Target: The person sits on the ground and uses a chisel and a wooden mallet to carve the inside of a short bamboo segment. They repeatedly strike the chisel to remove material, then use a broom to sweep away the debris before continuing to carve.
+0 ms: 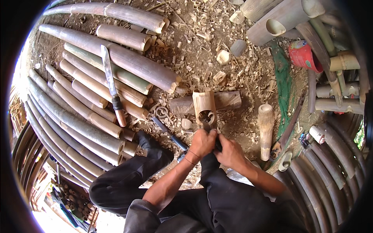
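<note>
A pale, stripped bamboo section [203, 101] rests across a dark wooden block [182, 105] in front of me. A large opening is cut in its near end. My left hand [203, 143] is closed close to that opening, on a dark narrow blade [208, 127] that reaches the hole. My right hand [229, 150] is wrapped round the dark handle just behind it. Both hands touch, and the fingers hide much of the tool, which looks like a knife. A wooden mallet [265, 130] stands out to the right of my hands.
A machete [108, 73] lies across bamboo poles [112, 58] at left. Near my foot [153, 149] is a blue-and-black tool [171, 134]. Shavings litter the ground. At right are a saw [285, 136], green netting [282, 77], a red bucket [301, 56] and more bamboo [314, 182].
</note>
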{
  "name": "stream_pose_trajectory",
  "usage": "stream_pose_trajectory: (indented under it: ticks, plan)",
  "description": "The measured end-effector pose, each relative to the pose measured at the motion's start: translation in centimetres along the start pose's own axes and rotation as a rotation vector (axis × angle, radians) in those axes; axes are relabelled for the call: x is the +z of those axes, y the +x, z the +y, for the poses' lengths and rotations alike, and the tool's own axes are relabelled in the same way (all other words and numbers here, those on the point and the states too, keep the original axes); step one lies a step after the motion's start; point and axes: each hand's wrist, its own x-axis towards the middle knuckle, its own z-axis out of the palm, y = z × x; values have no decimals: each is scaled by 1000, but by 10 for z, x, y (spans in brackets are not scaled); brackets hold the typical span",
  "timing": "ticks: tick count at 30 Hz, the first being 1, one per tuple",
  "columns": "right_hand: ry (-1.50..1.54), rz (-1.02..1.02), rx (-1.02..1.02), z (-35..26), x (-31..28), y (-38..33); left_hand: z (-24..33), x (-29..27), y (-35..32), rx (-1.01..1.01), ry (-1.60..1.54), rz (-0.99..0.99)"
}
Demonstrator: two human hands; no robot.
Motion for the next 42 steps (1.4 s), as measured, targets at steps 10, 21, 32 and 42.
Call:
stream_pose_trajectory:
  ticks: [10, 21, 32, 42]
  plan:
    - [-681, -42, -453, -16, -85, 38, 31, 38, -1, -38, -794, 56]
    - [-1276, -375, -587, -112, -96, 100, 28, 24, 5, -2, -1631, -347]
    - [-297, -3, -194, -4, -53, 12, -21, 17, -73, 391, -75, -354]
    - [737, -154, 258, -59, 38, 37, -44, -71, -83, 189, 289, 136]
